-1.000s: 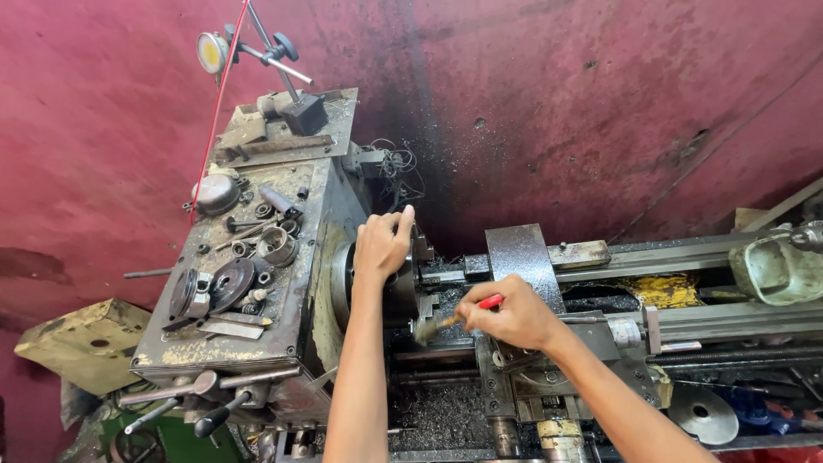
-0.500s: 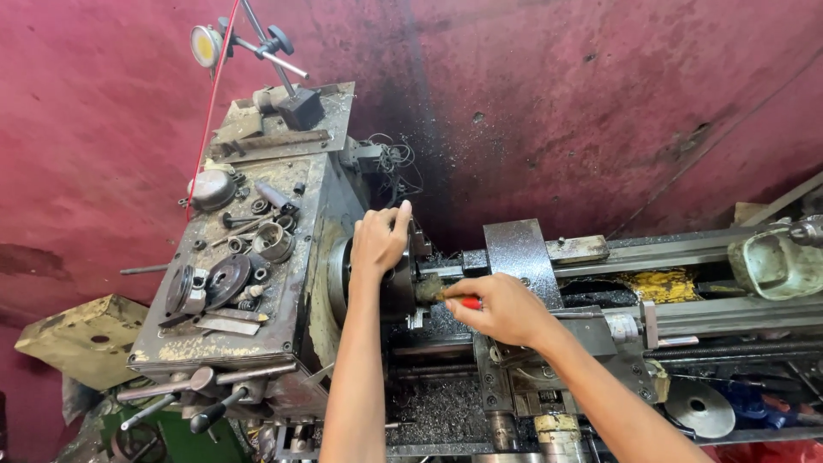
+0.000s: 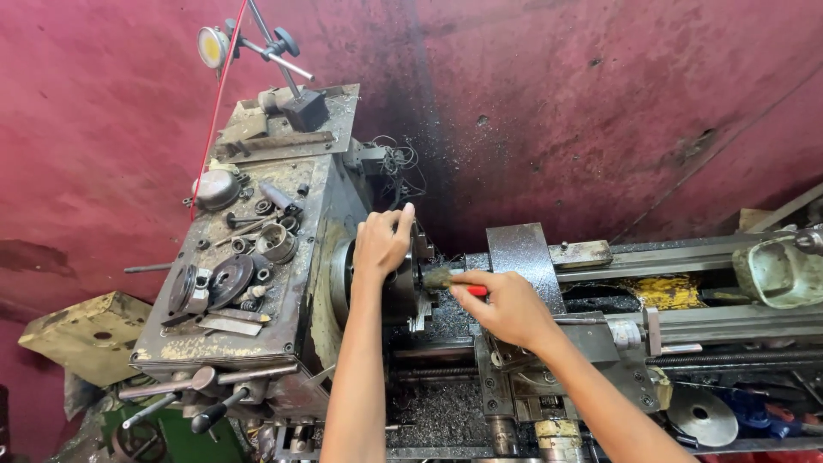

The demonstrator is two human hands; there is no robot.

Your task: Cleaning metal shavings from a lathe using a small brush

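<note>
**Brush at the lathe chuck, both hands on the work**

Nearest the camera: two bare forearms rise from the bottom edge. Under them the lathe's carriage with grimy handwheels, and metal swarf scattered over the bed. A grey disc lies low at the bed's right end, blue parts just beside it.

Right hand: fingers closed around a small brush with a red handle; only a stub of red shows past the thumb. Dark bristles point left, at or just beside the chuck face. Cannot tell if they touch.

Left hand: fingers curled over the top rim of the chuck, gripping it, thumb side toward the headstock. The chuck sits at the headstock's right face, half hidden by the hand and wrist.

Headstock, left of the hands: flat top littered with loose parts, namely gears, rings, a small metal bowl, a flat bar. Levers stick out from its lower front edge.

Farther back: a dial indicator on a jointed stand, standing on the headstock's far end, with a red cord running past it. Tailstock, pale green, at the bed's right end. A yellowed box at the far left. Behind everything, a stained red wall.
</note>
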